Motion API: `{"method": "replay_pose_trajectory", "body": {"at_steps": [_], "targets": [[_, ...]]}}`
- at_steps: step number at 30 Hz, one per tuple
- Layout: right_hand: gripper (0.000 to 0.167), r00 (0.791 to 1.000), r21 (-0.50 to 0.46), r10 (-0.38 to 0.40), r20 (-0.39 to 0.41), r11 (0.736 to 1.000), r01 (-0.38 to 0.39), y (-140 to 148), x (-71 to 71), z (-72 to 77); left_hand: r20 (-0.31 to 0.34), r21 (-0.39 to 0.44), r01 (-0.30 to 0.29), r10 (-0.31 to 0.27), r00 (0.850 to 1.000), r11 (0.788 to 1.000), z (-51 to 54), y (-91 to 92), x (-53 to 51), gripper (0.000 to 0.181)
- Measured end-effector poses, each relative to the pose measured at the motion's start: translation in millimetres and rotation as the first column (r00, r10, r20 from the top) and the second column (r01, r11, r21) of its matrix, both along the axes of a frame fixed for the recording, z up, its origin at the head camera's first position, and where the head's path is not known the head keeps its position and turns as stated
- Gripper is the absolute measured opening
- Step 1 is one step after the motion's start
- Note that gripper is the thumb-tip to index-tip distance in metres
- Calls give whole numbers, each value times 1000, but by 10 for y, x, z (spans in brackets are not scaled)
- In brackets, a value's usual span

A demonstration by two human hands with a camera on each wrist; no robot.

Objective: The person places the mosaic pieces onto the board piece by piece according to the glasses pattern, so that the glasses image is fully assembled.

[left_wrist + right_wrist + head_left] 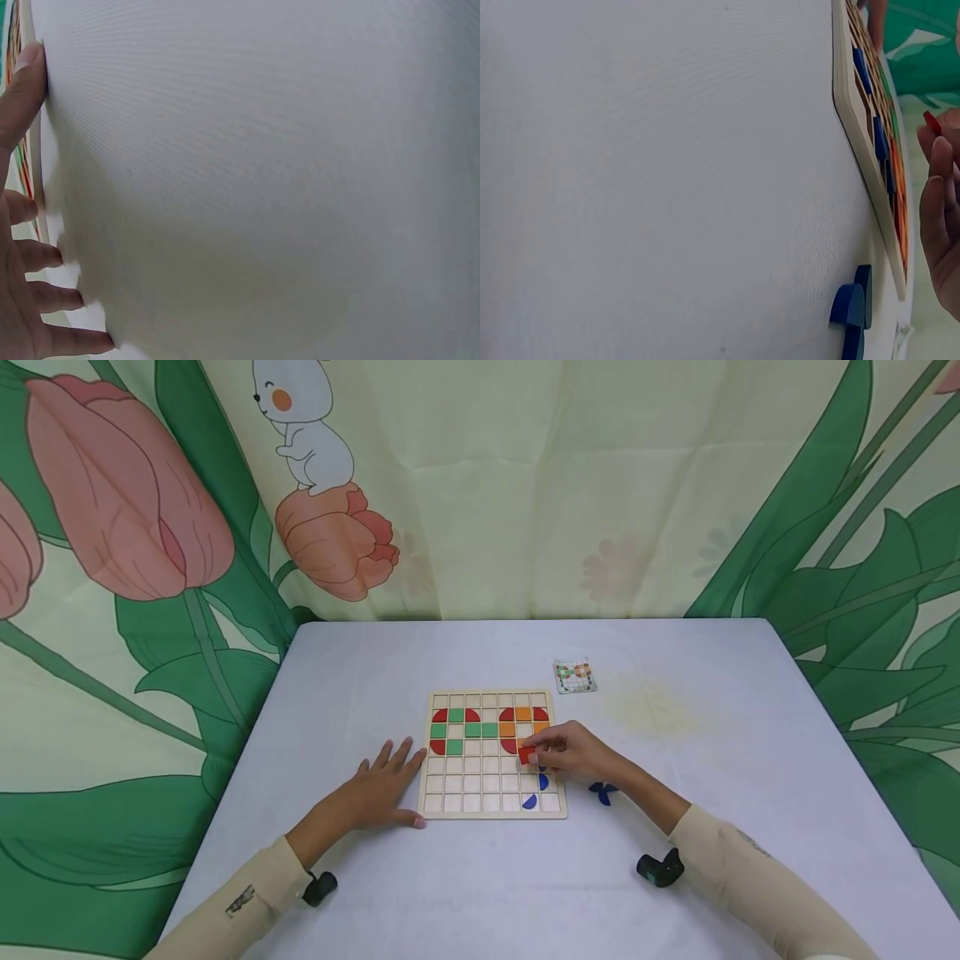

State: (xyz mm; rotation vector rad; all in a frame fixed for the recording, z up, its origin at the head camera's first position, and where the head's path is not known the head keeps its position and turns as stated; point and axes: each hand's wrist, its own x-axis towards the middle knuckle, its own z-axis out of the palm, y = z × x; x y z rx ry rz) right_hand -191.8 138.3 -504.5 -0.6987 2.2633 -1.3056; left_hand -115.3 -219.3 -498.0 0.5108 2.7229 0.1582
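A wooden grid board (482, 812) lies flat, with red quarter-round, green square and orange square pieces in its upper rows. My left hand (381, 792) rests spread beside the board, fingers straight, with thumb and a fingertip at its left edge. Over the right part of the board, my right hand (573, 752) pinches a small red piece (526, 755) between thumb and fingers. The right wrist view shows this red piece (931, 122) held above the board. Blue pieces (530, 802) lie in the lower right cells. Part of the board's right side is hidden behind my hand.
Several loose blue pieces (602, 792) lie on the white tablecloth (480, 893) under my right forearm. Beyond the board's top right corner is a small pattern card (575, 676). A printed curtain (510, 493) hangs behind the table's far edge.
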Motion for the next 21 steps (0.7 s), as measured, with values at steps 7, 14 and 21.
{"method": "replay_pose_trajectory", "body": {"at_steps": [7, 14, 21], "targets": [[25, 1000, -14, 10, 25, 1000, -10, -201, -25, 4, 3, 1, -5, 5, 1000, 1000, 10, 3, -5, 111], [24, 999, 4, -10, 35, 1000, 10, -385, -46, 42, 3, 3, -6, 6, 1000, 1000, -4, 1, -9, 111], [24, 996, -24, -25, 83, 999, 27, -482, -67, 54, 8, 1, -9, 9, 1000, 1000, 1, 6, 3, 111]]}}
